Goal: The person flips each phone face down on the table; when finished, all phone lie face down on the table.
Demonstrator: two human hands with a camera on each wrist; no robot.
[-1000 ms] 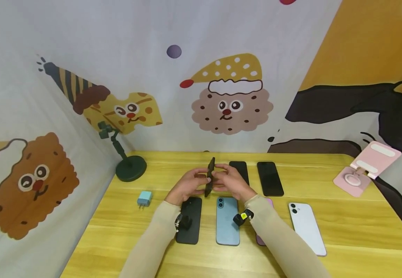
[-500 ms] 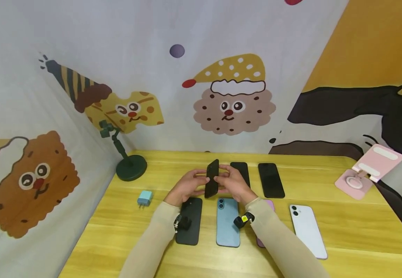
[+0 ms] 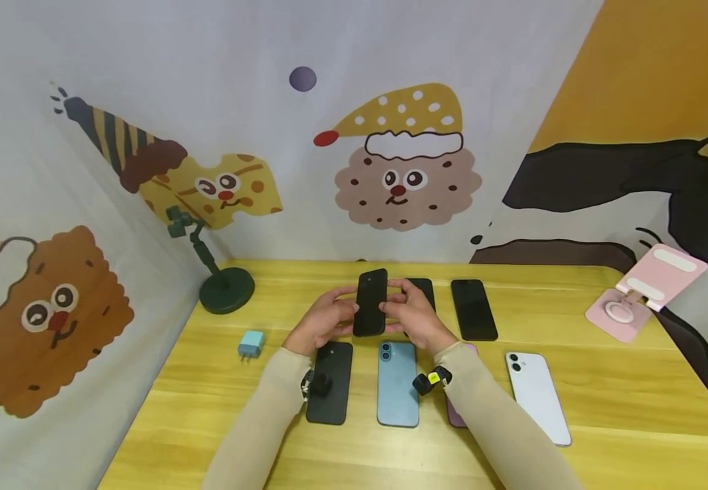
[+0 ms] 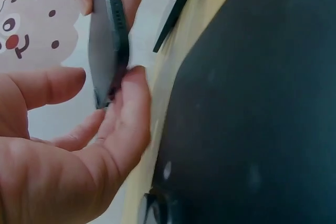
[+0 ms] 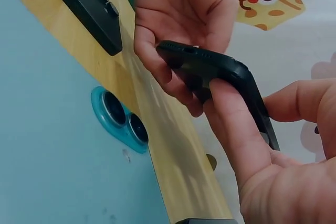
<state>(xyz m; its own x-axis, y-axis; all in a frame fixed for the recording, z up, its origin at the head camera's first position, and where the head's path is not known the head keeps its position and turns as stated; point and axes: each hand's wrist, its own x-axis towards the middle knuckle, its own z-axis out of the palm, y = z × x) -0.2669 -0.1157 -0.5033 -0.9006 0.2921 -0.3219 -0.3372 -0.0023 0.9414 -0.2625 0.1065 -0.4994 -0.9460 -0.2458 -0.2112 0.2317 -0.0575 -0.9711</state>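
Both hands hold a black smartphone (image 3: 370,303) up off the table, tilted, with one dark broad face toward the head camera. My left hand (image 3: 327,317) has its thumb and curled fingers at the phone's left edge. My right hand (image 3: 416,317) pinches the opposite edge between thumb and fingers, as the right wrist view shows. The phone's port end (image 5: 189,50) faces the wrists. Below the left wrist lies a dark phone (image 3: 338,374), back up. A light blue phone (image 3: 398,391) with two lenses lies to its right.
A purple phone (image 3: 455,412) is mostly under the right forearm; a white phone (image 3: 540,398) lies farther right. Two black phones (image 3: 474,309) lie behind, one partly covered by the right hand. A green stand (image 3: 227,290), blue charger plug (image 3: 252,344) and pink phone stand (image 3: 620,312) flank them.
The held phone has turned from nearly edge-on until its broad dark face shows to the head camera. Both hands have kept hold of it. The other phones lie where they were.
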